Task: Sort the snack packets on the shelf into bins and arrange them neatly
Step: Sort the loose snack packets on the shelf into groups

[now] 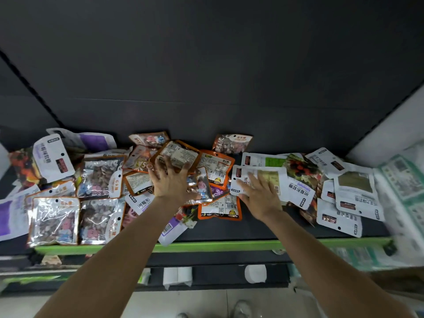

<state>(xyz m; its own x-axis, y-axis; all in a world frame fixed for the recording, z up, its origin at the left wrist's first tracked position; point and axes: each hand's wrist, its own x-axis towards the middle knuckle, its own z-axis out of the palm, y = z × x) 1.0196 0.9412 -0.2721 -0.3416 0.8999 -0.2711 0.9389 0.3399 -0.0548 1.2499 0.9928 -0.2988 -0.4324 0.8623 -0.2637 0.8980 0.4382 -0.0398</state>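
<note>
- Shelf [229,245]: green front edge nearest, dark deck behind it, snack packets strewn across the whole width.
- Left hand [171,180]: fingers spread and curled at the tips over an orange packet [177,154] in the middle heap; its grip grasps that packet.
- Right hand [260,196]: fingers straight, lying flat on a white packet [259,177]; grip released.
- Clear packets [55,221] lie at the left, more white ones [355,193] at the right.
- Farthest back, one packet [231,143] near the dark rear wall.
</note>
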